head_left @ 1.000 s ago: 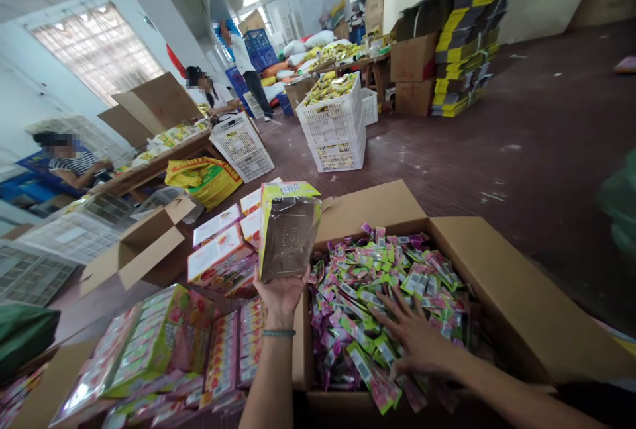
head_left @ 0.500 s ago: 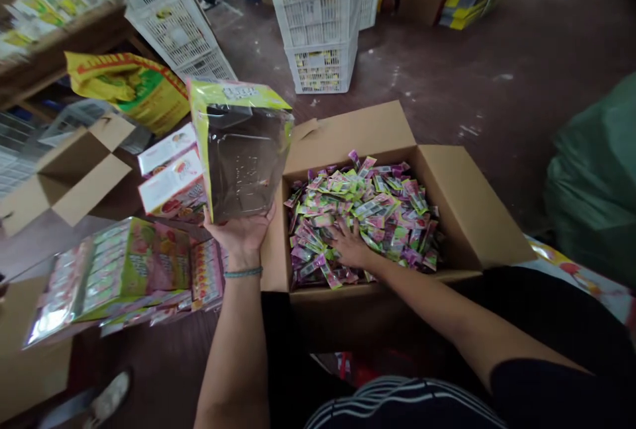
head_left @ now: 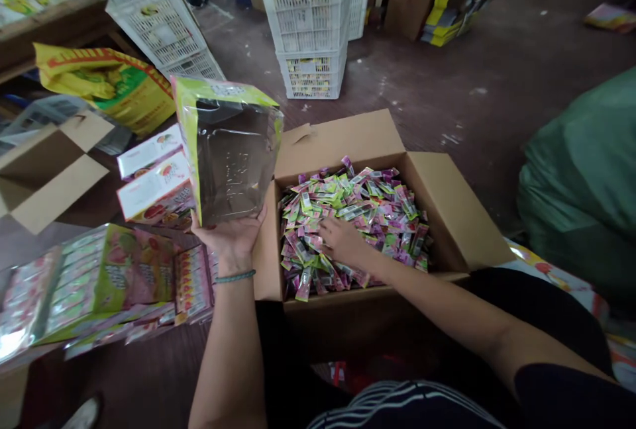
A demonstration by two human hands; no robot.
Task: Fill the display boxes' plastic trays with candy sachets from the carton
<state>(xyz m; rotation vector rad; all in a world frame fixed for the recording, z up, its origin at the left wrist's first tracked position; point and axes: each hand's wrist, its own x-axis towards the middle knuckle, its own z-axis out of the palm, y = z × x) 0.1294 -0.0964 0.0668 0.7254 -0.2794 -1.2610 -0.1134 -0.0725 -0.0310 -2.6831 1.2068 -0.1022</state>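
a dark floor [head_left: 412, 71] and stacked white crates [head_left: 313, 28] lie beyond my left hand [head_left: 231, 236]. the clear pack [head_left: 233, 161] tilts, long axis rising, green-edged top uppermost, its base clasped in that hand's fingers below. my right hand [head_left: 345, 242] touches sachets [head_left: 390, 220] in the carton [head_left: 457, 207], fingers bent, their grip unclear.

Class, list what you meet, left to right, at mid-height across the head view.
Small open brown cardboard carton, white-topped printed boxes, clear plastic lime-edged container, large packet-filled brown cardboard box, bulging green sack.
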